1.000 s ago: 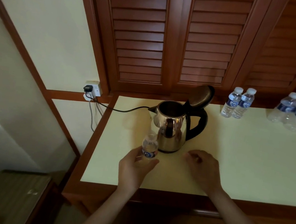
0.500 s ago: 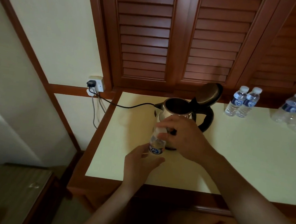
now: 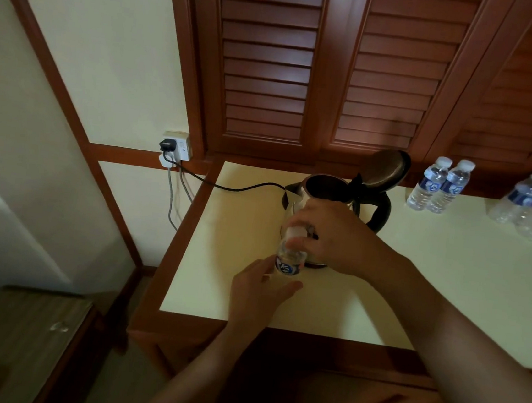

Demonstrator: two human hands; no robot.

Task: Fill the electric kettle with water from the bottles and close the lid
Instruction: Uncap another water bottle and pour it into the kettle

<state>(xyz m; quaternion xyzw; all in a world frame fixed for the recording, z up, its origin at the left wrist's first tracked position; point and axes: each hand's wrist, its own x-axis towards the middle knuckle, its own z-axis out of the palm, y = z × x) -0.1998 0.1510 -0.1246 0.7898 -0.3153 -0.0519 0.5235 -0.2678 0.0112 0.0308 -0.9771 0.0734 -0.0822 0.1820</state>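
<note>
My left grip (image 3: 257,290) was wrapped around the water bottle (image 3: 289,259), standing on the bench (image 3: 446,286) just before the kettle (image 3: 324,194), whose lid (image 3: 384,169) stood open. My right grip (image 3: 333,238) pinched the white cap (image 3: 296,231).

text: none legible | bottle (image 3: 288,262) label: blue, logo blurred

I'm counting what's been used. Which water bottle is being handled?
The bottle in front of the kettle: both hands grip it; the others stand untouched at the back right.
</note>
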